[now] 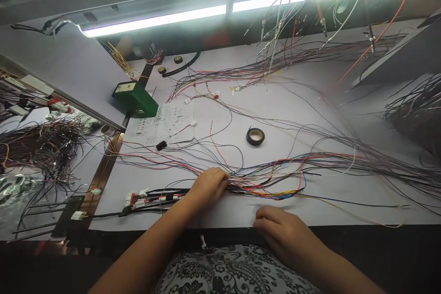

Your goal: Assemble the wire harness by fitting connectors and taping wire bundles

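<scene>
My left hand (209, 187) is closed around a bundle of thin wires (262, 174) that runs across the front of the white table. Red, blue, yellow, white and black strands fan out to its right. Left of that hand lie black-sleeved wires with white connectors (129, 200) at their ends. Close to the table's front edge, below the bundle and apart from it, is my right hand (280, 226). Its fingers are curled together, and whether anything small is between them is hidden. A roll of black tape (255, 136) lies flat beyond the bundle.
A green box (136, 99) stands at the left by a printed sheet (175, 117) and a black connector (161, 145). More wires (241, 73) lie along the back. Loose wires with metal terminals (323, 26) hang from above. A tangled wire pile (51, 147) sits far left.
</scene>
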A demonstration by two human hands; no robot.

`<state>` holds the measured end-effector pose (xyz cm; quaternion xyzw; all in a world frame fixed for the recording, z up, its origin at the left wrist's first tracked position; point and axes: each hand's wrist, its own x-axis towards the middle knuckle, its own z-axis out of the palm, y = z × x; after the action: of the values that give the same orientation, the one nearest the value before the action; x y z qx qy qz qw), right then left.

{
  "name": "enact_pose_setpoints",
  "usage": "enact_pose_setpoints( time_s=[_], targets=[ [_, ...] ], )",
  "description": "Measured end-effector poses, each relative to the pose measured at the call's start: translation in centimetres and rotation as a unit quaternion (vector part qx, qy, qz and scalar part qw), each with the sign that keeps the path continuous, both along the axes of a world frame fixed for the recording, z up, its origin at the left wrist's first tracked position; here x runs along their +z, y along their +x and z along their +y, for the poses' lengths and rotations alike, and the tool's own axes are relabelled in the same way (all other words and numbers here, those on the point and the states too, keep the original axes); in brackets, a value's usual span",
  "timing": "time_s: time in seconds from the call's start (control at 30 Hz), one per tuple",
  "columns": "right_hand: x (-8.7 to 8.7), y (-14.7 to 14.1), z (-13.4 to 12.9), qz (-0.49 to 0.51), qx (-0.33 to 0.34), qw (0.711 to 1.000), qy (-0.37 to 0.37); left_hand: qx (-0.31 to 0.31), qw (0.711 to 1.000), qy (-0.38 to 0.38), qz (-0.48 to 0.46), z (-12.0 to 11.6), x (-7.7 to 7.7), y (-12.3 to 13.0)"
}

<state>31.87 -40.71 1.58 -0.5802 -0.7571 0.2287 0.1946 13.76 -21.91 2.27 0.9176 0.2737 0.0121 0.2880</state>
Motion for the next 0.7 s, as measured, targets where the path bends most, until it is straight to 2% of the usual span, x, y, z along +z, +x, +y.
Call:
enact_pose_setpoints(
  time_s=[0.13, 0.27, 0.43, 0.57, 0.63, 0.7],
  targets=[
    [-0.6, 0.1, 0.7, -0.014, -0.058, 0.996, 0.069, 0.046, 0.996, -0.079, 0.004, 0.7, 0.8, 0.4],
    [-0.5, -0.4, 1.7, -0.054, -0.079, 0.992, 0.085, 0.067, 0.991, -0.119, 0.0, 0.9, 1.1, 0.4],
    [0.4, -0.7, 1.8, -0.059, -0.094, 0.991, 0.075, 0.083, 0.99, -0.112, -0.03, 0.8, 0.4, 0.2],
    [-0.5, 1.0, 1.0, -0.098, -0.134, 0.98, 0.112, 0.101, 0.988, -0.101, -0.051, 0.5, -0.2, -0.1],
    [-1.2, 2.2, 0.7, -0.105, -0.129, 0.978, 0.126, 0.109, 0.987, -0.096, -0.069, 0.3, -0.2, -0.4],
    [-1.6, 3.2, 0.7, -0.107, -0.109, 0.98, 0.126, 0.086, 0.989, -0.086, -0.089, 0.1, 0.1, -0.6]
  ],
)
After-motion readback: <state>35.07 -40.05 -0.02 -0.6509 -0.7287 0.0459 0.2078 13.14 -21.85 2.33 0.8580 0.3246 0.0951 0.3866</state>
